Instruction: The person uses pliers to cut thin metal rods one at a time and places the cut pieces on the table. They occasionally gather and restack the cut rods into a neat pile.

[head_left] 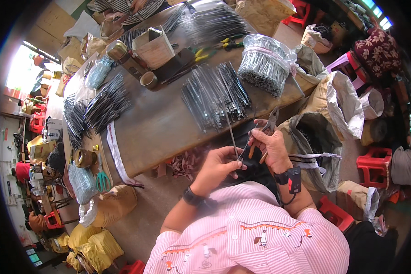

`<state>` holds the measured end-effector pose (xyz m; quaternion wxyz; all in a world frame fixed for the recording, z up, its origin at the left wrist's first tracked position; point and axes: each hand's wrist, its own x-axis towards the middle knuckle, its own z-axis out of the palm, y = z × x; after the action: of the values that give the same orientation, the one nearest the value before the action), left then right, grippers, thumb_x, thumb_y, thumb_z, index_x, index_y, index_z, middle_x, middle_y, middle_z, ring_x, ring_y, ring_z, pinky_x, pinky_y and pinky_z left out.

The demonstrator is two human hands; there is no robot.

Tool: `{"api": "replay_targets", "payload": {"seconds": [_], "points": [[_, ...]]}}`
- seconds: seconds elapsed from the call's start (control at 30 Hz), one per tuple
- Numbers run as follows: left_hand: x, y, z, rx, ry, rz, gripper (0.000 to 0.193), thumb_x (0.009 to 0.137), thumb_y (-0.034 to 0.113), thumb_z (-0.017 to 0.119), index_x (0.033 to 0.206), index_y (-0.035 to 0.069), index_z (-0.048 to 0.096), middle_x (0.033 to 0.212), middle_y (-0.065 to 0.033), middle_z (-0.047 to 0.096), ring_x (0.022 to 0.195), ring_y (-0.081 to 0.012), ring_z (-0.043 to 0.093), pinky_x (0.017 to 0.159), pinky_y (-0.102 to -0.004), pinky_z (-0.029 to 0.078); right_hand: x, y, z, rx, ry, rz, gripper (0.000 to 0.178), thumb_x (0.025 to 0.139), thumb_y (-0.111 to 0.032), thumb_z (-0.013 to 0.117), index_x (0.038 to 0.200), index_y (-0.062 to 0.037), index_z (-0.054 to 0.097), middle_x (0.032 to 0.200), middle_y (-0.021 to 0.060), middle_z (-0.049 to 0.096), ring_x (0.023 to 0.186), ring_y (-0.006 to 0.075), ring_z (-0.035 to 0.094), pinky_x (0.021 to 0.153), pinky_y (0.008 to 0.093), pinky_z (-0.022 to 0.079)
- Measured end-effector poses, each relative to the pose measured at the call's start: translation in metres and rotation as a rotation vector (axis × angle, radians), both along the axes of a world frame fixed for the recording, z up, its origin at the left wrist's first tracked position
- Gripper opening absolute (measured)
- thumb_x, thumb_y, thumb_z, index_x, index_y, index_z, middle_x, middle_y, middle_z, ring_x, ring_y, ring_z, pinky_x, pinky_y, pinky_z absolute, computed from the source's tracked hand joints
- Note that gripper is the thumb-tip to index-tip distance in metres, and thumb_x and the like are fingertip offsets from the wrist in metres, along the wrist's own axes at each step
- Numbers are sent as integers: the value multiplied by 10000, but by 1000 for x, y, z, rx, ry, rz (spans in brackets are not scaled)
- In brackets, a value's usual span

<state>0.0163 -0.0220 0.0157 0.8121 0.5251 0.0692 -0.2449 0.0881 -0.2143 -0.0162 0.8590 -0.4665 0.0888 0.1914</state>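
Note:
My left hand [223, 163] is closed, pinching a long thin metal strip [230, 130] that slants up toward the table edge. My right hand [270, 147] is closed around a pair of pliers [272, 119] with orange handles; the jaws point up and away from me. Between the two hands runs a short dark thin piece near my fingertips, too fine to tell exactly. Just beyond my hands, a spread of metal strips [217, 98] lies on the brown table [157, 130]. To its right stands a plastic-wrapped bundle of silvery strips [266, 64].
More dark strips [107, 102] lie at the table's left. Farther back are a wooden box [154, 49], a flask [125, 57], a cup [148, 80] and yellow-handled pliers [202, 55]. Green scissors [103, 180] hang left. An open sack [313, 150] stands right, near a red stool [374, 166].

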Motion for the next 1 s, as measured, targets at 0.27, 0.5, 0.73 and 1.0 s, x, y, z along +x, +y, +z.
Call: {"api": "replay_targets", "payload": {"seconds": [0.27, 0.5, 0.73, 1.0], "points": [[-2, -2, -1, 0, 20, -40, 333, 842, -13, 656, 1169, -30, 600, 972, -81, 680, 777, -148, 696, 552, -206, 516, -1, -10, 0, -4, 95, 129, 337, 850, -71, 720, 1141, 7, 570, 894, 119, 677, 700, 200, 662, 637, 302, 566], [-4, -9, 2, -96, -80, 21, 294, 903, 32, 593, 1178, -2, 493, 1010, -60, 574, 884, -131, 623, 748, -260, 521, -3, -4, 2, -82, 20, 146, 237, 841, -65, 724, 1038, -7, 605, 852, 91, 672, 704, 179, 655, 676, 287, 549], [-1, -7, -6, -273, 223, 160, 201, 970, 252, 592, 960, 51, 586, 840, -15, 606, 785, -108, 588, 596, -193, 404, -10, 5, 12, -390, -223, 116, 221, 846, -58, 713, 1032, -8, 605, 856, 85, 687, 708, 139, 655, 640, 265, 538], [2, -17, -23, -73, 25, 256, 126, 910, 133, 671, 961, 48, 593, 793, 13, 596, 634, -56, 532, 502, -189, 399, -17, 9, 21, -364, -210, 124, 153, 866, -63, 686, 997, -4, 631, 833, 69, 681, 684, 118, 645, 512, 225, 496]]}}
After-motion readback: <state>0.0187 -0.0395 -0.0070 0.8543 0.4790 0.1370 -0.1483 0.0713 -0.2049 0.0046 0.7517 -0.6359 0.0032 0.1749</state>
